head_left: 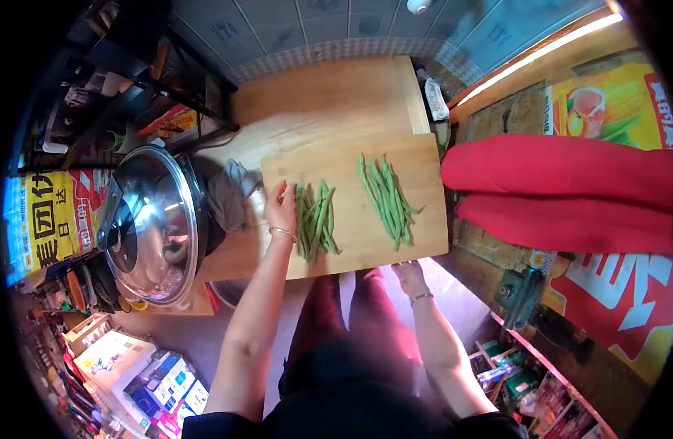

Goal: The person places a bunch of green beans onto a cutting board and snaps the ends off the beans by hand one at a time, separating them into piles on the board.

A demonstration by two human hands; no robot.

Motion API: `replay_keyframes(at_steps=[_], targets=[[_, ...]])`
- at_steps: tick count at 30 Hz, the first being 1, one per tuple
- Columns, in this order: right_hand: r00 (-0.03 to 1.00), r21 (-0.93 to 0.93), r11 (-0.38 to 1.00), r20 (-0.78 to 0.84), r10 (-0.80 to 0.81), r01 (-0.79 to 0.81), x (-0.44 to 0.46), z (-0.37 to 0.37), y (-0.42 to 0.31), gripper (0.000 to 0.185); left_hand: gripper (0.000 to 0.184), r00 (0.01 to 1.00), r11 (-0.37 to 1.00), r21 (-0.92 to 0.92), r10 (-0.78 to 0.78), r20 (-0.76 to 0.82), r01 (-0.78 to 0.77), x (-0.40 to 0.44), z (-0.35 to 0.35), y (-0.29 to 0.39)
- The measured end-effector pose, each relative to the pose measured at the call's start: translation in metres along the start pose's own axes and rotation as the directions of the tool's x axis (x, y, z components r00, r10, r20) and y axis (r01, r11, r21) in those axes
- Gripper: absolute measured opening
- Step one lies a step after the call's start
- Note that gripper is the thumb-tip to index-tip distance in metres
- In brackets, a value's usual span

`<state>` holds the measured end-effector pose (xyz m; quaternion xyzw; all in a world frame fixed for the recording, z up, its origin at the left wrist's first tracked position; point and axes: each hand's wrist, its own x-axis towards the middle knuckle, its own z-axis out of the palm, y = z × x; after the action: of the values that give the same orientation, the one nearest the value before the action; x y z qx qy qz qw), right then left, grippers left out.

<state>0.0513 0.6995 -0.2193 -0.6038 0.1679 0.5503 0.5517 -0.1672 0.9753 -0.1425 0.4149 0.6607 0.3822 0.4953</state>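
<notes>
A wooden cutting board (351, 212) lies on the counter in front of me with two bunches of green beans on it. My left hand (281, 210) rests at the board's left side, right against the left bunch of green beans (318, 221); its fingers are partly bent and slightly apart, with nothing visible in them. On the right half lies the other bunch of green beans (388, 201), laid out lengthwise. Close to the board's front edge is my right hand (410, 279), fingers loosely apart; whether they touch the edge I cannot tell.
Left of the board stands a large pan with a shiny domed lid (157, 223), a grey cloth (232, 194) beside it. Red fabric (563, 172) extends over the right-hand surface near a green metal fitting (518, 296). A black rack (197, 80) stands at back left.
</notes>
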Motion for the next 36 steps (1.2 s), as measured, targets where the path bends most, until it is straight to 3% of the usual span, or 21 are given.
replay_keyframes(at_steps=[1, 2, 3, 4, 5, 7, 9, 10, 11, 13, 14, 15, 17, 19, 21, 24, 26, 27, 29, 31, 36], targets=[[0.998, -0.012, 0.999, 0.046, -0.04, 0.041, -0.002, 0.003, -0.002, 0.033, 0.032, 0.999, 0.999, -0.005, 0.048, 0.016, -0.048, -0.001, 0.004, 0.003], [0.998, -0.058, 0.997, -0.024, -0.055, 0.054, -0.008, 0.005, -0.006, 0.027, 0.03, 0.98, 0.928, 0.315, 0.183, 0.08, -0.199, -0.003, 0.002, 0.003], [0.998, -0.059, 0.996, -0.026, -0.064, 0.062, -0.018, 0.005, -0.012, 0.027, 0.03, 0.979, 0.93, 0.308, 0.185, 0.083, -0.202, -0.012, 0.006, 0.009], [0.99, -0.207, 0.973, -0.083, -0.117, 0.098, -0.03, 0.001, -0.016, 0.022, 0.029, 0.919, 0.845, 0.365, 0.344, 0.189, -0.392, -0.026, 0.015, 0.022], [0.975, -0.352, 0.928, -0.13, -0.178, 0.123, -0.041, -0.002, -0.019, 0.019, 0.027, 0.823, 0.722, 0.397, 0.482, 0.299, -0.567, -0.036, 0.024, 0.03], [0.962, -0.344, 0.922, -0.136, -0.237, 0.178, -0.06, 0.003, -0.024, 0.016, 0.029, 0.563, 0.522, 0.25, 0.615, 0.552, -0.815, -0.042, 0.043, 0.025], [0.967, -0.407, 0.886, -0.023, -0.253, 0.222, -0.073, 0.01, -0.033, 0.016, 0.034, 0.603, 0.622, 0.24, 0.476, 0.64, -0.745, -0.051, 0.068, 0.03], [0.973, -0.398, 0.892, 0.007, -0.232, 0.216, -0.079, 0.02, -0.039, 0.015, 0.03, 0.402, 0.293, 0.279, 0.568, 0.718, -0.914, -0.045, 0.077, 0.021], [0.968, -0.426, 0.871, 0.058, -0.243, 0.244, -0.086, 0.03, -0.046, 0.016, 0.03, 0.403, 0.292, 0.282, 0.575, 0.712, -0.914, -0.04, 0.086, 0.012], [0.965, -0.51, 0.819, 0.124, -0.232, 0.262, -0.094, 0.053, -0.062, 0.017, 0.033, 0.751, 0.607, 0.473, 0.357, 0.556, -0.638, -0.036, 0.104, 0.012], [0.963, -0.508, 0.818, 0.128, -0.238, 0.269, -0.093, 0.06, -0.064, 0.017, 0.037, 0.841, 0.672, 0.515, 0.348, 0.415, -0.532, -0.036, 0.11, 0.016], [0.952, -0.541, 0.783, 0.185, -0.244, 0.306, -0.092, 0.067, -0.068, 0.017, 0.037, 0.838, 0.672, 0.51, 0.355, 0.415, -0.537, -0.032, 0.116, 0.018], [0.925, -0.61, 0.697, 0.291, -0.246, 0.377, -0.092, 0.078, -0.079, 0.016, 0.033, 0.892, 0.722, 0.553, 0.208, 0.401, -0.417, -0.024, 0.128, 0.024], [0.925, -0.593, 0.714, 0.295, -0.238, 0.372, -0.096, 0.097, -0.092, 0.015, 0.034, 0.885, 0.731, 0.517, 0.27, 0.379, -0.445, -0.013, 0.137, 0.005], [0.907, -0.596, 0.687, 0.33, -0.264, 0.416, -0.089, 0.105, -0.097, 0.015, 0.026, 0.925, 0.828, 0.478, 0.121, 0.36, -0.294, -0.006, 0.131, 0.0], [0.836, -0.596, 0.588, 0.42, -0.353, 0.547, -0.084, 0.133, -0.106, 0.017, 0.014, 0.877, 0.804, 0.486, 0.087, 0.473, -0.342, -0.015, 0.091, 0.01], [0.796, -0.576, 0.551, 0.464, -0.388, 0.604, -0.097, 0.163, -0.12, 0.017, 0.015, 0.836, 0.865, 0.219, 0.324, 0.443, -0.451, -0.05, 0.06, 0.036], [0.735, -0.519, 0.524, 0.536, -0.415, 0.675, -0.105, 0.178, -0.124, 0.018, 0.015, 0.834, 0.863, 0.216, 0.33, 0.442, -0.456, -0.065, 0.046, 0.055], [0.668, -0.463, 0.491, 0.604, -0.434, 0.738, -0.126, 0.196, -0.132, 0.019, 0.017, 0.68, 0.741, 0.136, 0.507, 0.529, -0.658, -0.092, 0.019, 0.088], [0.588, -0.526, 0.265, 0.698, -0.408, 0.808, -0.15, 0.211, -0.141, 0.019, 0.019, 0.656, 0.686, 0.168, 0.551, 0.516, -0.708, -0.112, 0.001, 0.105], [0.66, -0.537, 0.392, 0.674, -0.332, 0.747, -0.192, 0.216, -0.141, 0.016, 0.022, 0.571, 0.589, 0.125, 0.676, 0.466, -0.799, -0.128, -0.031, 0.122]])
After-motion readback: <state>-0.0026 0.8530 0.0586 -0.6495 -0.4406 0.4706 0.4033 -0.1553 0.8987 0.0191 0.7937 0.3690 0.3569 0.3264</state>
